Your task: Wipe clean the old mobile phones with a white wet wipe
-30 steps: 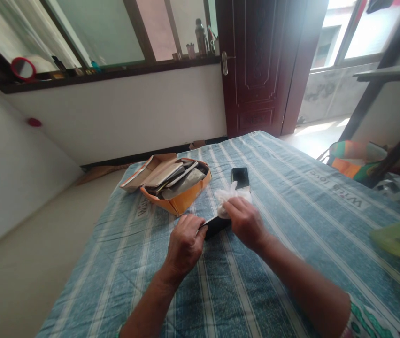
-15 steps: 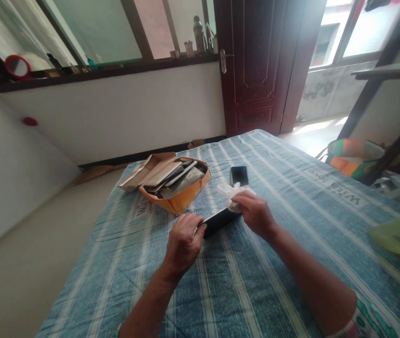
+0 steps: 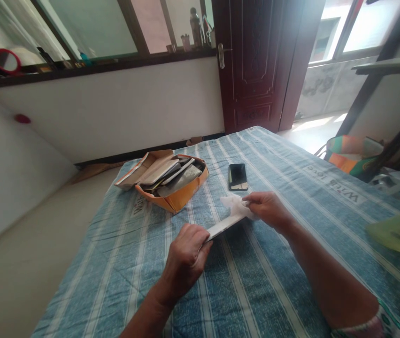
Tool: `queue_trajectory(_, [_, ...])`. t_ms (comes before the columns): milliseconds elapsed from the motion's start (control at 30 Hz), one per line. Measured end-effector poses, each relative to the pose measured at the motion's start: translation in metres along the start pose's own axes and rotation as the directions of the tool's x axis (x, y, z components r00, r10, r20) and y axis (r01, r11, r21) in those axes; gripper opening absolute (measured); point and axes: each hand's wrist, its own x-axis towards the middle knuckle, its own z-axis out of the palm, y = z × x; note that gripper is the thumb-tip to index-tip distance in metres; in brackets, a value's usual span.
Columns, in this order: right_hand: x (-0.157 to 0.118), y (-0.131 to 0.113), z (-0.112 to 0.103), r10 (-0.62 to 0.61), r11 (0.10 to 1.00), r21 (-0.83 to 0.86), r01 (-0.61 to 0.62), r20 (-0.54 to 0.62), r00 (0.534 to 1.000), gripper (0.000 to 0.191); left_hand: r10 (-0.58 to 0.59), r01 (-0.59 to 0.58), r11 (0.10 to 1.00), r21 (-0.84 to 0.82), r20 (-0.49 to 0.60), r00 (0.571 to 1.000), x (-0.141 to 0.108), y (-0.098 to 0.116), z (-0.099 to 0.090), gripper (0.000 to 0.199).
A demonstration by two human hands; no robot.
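Observation:
A thin flat device (image 3: 224,227) with a pale face hangs tilted above the striped bed cover. Its near left end is pinched by my left hand (image 3: 188,256). At the other end, my right hand (image 3: 265,209) grips a crumpled white cloth (image 3: 235,206) that lies against the device. Just beyond the cloth, a black phone (image 3: 238,177) rests face up on the cover. To the left stands an open orange box (image 3: 172,199) filled with several flat items, its lid folded back.
The blue striped bed cover (image 3: 122,263) spreads under everything. A yellow-green bag (image 3: 397,229) lies at the right edge, and a colourful basket (image 3: 351,152) stands beyond the bed. A dark red door (image 3: 259,61) is at the back.
The device has turned from its dark side to a pale, thin-looking face. My right hand and the cloth have moved slightly right and down, uncovering the whole phone.

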Motion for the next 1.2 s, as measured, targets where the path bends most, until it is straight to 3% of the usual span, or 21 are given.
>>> queue_trajectory(167, [-0.011, 0.011, 0.013, -0.124, 0.953, -0.278, 0.124, 0.016, 0.992, 0.028, 0.118, -0.118, 0.990, 0.072, 0.006, 0.993, -0.015, -0.001, 0.015, 0.011])
queue_trajectory(267, [-0.016, 0.019, 0.023, -0.214, 0.896, -0.393, 0.207, 0.026, 0.976, 0.030, 0.132, -0.131, 0.985, 0.109, 0.000, 0.991, -0.019, -0.006, 0.021, 0.013])
queue_trajectory(467, [-0.022, 0.022, 0.039, -0.252, 0.728, -0.632, 0.266, 0.115, 0.961, 0.027, 0.017, -0.021, 0.999, 0.044, 0.085, 0.996, -0.017, -0.013, 0.017, 0.013])
queue_trajectory(567, [-0.023, 0.022, 0.046, -0.249, 0.658, -0.701, 0.274, 0.141, 0.958, 0.026, -0.109, 0.107, 0.994, 0.028, 0.094, 0.990, -0.016, -0.020, 0.015, 0.030])
queue_trajectory(700, [-0.023, 0.019, 0.060, -0.253, 0.591, -0.751, 0.295, 0.175, 0.951, 0.023, -0.305, 0.294, 0.951, 0.093, 0.145, 0.941, -0.017, -0.032, 0.020, 0.068])
queue_trajectory(933, [-0.021, 0.004, 0.092, -0.280, 0.548, -0.724, 0.418, 0.313, 0.908, 0.017, -0.466, 0.437, 0.883, 0.173, 0.203, 0.861, -0.021, -0.043, 0.032, 0.087])
queue_trajectory(1100, [-0.016, -0.004, 0.113, -0.344, 0.523, -0.640, 0.563, 0.446, 0.826, 0.012, -0.452, 0.426, 0.889, 0.168, 0.168, 0.876, -0.026, -0.052, 0.039, 0.089])
queue_trajectory(1200, [-0.015, -0.005, 0.114, -0.373, 0.512, -0.604, 0.610, 0.484, 0.792, 0.011, -0.446, 0.421, 0.891, 0.168, 0.161, 0.881, -0.026, -0.054, 0.038, 0.088])
